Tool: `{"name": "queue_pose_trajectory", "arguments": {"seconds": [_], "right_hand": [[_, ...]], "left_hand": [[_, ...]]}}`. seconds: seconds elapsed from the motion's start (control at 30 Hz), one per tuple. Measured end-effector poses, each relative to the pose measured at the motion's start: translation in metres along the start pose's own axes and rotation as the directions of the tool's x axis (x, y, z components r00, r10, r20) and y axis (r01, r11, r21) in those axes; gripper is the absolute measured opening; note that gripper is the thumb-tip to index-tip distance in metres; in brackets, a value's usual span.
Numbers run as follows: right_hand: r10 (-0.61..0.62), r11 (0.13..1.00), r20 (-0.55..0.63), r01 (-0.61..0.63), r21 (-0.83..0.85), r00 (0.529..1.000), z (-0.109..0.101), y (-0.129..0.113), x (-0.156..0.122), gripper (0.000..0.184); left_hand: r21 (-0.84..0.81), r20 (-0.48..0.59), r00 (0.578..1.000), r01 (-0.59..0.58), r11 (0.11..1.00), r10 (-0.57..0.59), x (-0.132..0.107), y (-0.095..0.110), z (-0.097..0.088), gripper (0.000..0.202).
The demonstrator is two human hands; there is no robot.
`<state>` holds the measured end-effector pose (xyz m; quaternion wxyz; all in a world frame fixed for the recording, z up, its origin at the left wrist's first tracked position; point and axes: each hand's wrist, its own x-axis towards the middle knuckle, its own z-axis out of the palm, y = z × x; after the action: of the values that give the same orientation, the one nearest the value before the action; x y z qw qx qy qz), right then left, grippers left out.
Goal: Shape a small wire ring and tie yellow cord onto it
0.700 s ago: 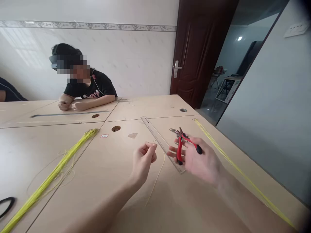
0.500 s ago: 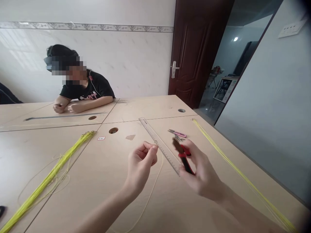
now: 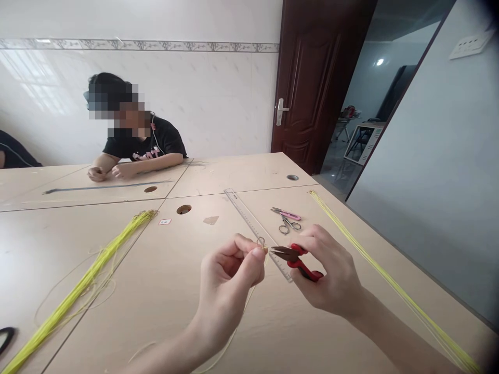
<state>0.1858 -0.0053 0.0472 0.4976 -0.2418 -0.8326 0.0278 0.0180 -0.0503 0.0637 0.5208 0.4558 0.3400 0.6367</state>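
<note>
**A:** Since you're nearer, what's that black curve at the far left edge?

**B:** A black loop of something (image 3: 5,336), cut off by the frame, so I can't make it out. Next to it, a bundle of yellow cord (image 3: 97,265) lies on the tan table (image 3: 241,171), with pale strands straying loose.

**A:** And the seated person (image 3: 144,143) beyond it?

**B:** Forearms on the far table, fingers curled. I can't see anything held.

**A:** The near left hand (image 3: 230,275)?

**B:** Thumb and forefinger are pressed together, pinching a thin pale wire (image 3: 260,241). It's bent into a tiny loop just above the fingertips, and the fingers hide where it bends. Its tail drops behind the hand toward the tabletop.

**A:** And the right hand (image 3: 331,270)?

**B:** Fingers curl around red-handled pliers (image 3: 302,269), covering part of the grips. The dark jaws point left, just beside the wire; I can't tell if they touch it. Beneath them runs a clear ruler (image 3: 249,223). Farther right lie small scissors (image 3: 289,224), a pink-handled tool (image 3: 286,214) and strands of yellow cord (image 3: 382,267).
</note>
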Motion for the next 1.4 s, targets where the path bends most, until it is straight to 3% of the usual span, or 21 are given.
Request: {"name": "queue_pose_trajectory", "arguments": {"seconds": [1.07,1.4], "right_hand": [[-0.017,0.999,0.005,0.018,-0.046,1.000,-0.0019,-0.0037,0.0033,0.032],[0.029,0.999,0.063,-0.031,0.034,0.998,-0.0021,-0.0050,0.0022,0.024]], "left_hand": [[0.046,0.035,0.999,0.034,0.998,-0.035,-0.0017,0.0019,-0.0012,0.022],[0.129,0.070,0.998,-0.008,0.992,-0.001,-0.0029,0.0009,-0.0026,0.021]]}}
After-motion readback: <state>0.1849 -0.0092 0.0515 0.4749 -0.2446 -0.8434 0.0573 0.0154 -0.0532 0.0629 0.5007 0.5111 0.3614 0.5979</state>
